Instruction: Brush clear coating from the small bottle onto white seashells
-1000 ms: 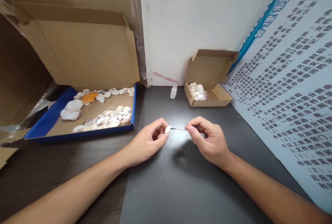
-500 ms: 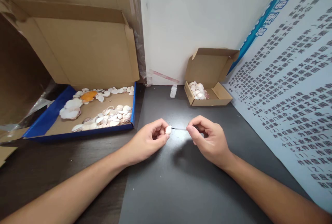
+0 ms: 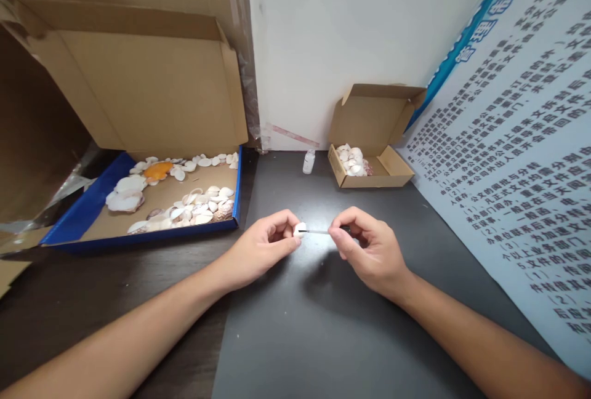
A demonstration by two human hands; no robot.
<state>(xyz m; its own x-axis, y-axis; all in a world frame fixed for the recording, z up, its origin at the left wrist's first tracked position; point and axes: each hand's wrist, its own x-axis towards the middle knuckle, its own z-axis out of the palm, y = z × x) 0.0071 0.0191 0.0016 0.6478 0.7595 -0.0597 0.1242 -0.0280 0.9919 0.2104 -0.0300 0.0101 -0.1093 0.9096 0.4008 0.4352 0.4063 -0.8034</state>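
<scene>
Between the thumb and fingers of my left hand point(image 3: 271, 240) is a small white seashell point(image 3: 298, 227). My right hand point(image 3: 367, 245) pinches a thin brush point(image 3: 316, 231) with a dark tip and a pale, slim stem. The brush lies level, its dark tip over the face of the shell. The end of the brush inside my right fingers is mostly hidden. Both hands are above the dark grey mat point(image 3: 295, 337). Beyond them a small white bottle point(image 3: 309, 162) stands upright on the mat.
To the left, an open blue-edged cardboard box point(image 3: 235, 202) holds many white shells and an orange one point(image 3: 157, 171). An open small brown box point(image 3: 388, 181) at the back right contains shells. A white wall panel point(image 3: 369, 23) rises behind; a printed poster point(image 3: 521, 159) slants along the right.
My right hand has shifted slightly left, bringing the dark brush tip from the shell's edge onto its face. My left hand has barely moved and keeps the shell.
</scene>
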